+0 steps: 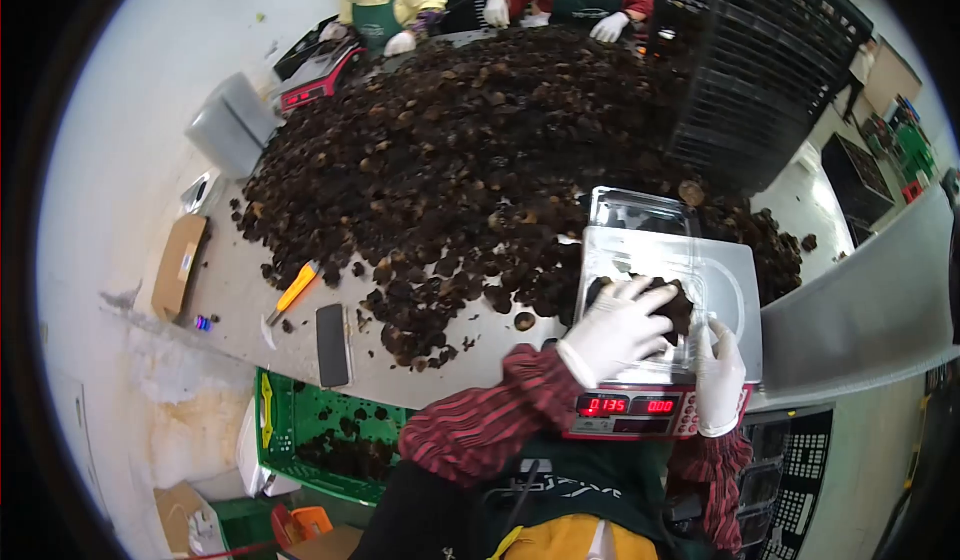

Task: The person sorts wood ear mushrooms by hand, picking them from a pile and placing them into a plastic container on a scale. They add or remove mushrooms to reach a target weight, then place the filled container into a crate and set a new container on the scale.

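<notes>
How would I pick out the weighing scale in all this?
Find the big heap of dark mushrooms covering the table. At its near right edge, below the white-gloved left hand and right hand, sits the scale; glowing red digits on its front set it apart.

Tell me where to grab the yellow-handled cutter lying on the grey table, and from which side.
Take the yellow-handled cutter by its yellow handle, the upper-right part; the pale tip points lower left. It lies flat and slanted on the grey table, with dark dried mushrooms close on its right, so coming from above on the bare left side looks easiest.
</notes>
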{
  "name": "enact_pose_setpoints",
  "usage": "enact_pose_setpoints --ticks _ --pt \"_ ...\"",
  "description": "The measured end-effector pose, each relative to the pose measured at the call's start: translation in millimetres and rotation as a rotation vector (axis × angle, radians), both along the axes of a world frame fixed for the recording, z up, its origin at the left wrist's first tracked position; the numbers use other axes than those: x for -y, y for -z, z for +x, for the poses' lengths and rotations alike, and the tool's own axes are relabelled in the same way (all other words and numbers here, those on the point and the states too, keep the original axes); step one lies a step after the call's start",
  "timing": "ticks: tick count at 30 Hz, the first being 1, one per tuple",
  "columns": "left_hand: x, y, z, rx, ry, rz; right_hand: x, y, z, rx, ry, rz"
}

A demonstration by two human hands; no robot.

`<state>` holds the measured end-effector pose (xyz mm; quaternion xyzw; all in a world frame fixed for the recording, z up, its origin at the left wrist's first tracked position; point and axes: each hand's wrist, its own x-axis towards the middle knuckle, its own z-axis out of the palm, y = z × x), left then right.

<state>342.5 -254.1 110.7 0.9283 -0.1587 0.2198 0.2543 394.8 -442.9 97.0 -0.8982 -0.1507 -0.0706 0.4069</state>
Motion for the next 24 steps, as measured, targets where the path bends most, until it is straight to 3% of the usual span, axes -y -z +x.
enact_pose_setpoints --ticks 4,7,10,12,13,16,20,24 --pt "8 -11 -3 0.077 -0.012 -0.183 5 4 -1 -0.024 -0.014 0.044" --pt "-19 -17 -13 0.22 -0.167 -0.327 2 -6 -4 -0.166 0.014 0.136" --pt "-69 24 -34 0.048 -0.564 -0.179 4 -17 -7 -0.18 0.032 0.152" --pt "-103 70 -54 -0.168 -0.734 -0.061 17 9 2 -0.077 -0.007 0.185" --pt "-110 83 -66 -0.277 -0.753 -0.004 15 2 0 -0.17 0.021 0.25" --pt "-125 129 -84 -0.176 -0.65 0.001 13 -10 -3 -0.227 0.065 0.239" --pt "-129 128 -86 -0.047 -0.72 -0.231 12 -17 -6 -0.192 0.062 0.195" --pt "-101 57 -60 0.097 -0.628 -0.631 13 -5 -5 -0.179 0.053 0.23"
